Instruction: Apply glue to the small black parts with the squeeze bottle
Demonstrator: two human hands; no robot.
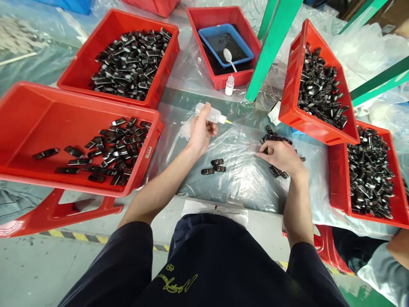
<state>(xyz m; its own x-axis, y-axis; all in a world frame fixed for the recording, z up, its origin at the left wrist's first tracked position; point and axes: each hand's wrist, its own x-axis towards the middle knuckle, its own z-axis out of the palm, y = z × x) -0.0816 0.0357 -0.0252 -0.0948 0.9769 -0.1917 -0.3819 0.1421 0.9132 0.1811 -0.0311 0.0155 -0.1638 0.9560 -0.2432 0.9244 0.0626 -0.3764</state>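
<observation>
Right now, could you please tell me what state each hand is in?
Left hand: closed around a squeeze bottle.
Right hand: at the small black parts; whether it grips one cannot be told.

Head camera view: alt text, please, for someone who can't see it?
A person's left hand holds a squeeze bottle with a yellow tip above a plastic-covered table, while the right hand is at a pile of small dark parts. Three more parts lie nearby; red bins of parts stand on both sides.

The right hand [283,157] covers some black pieces [278,172]; whether it holds one is hidden. Near the worktop's [204,187] right edge, the upper red bin [308,121] partly hides the lower red bin [338,181]. The label on the small bottle [229,86] is illegible.
</observation>
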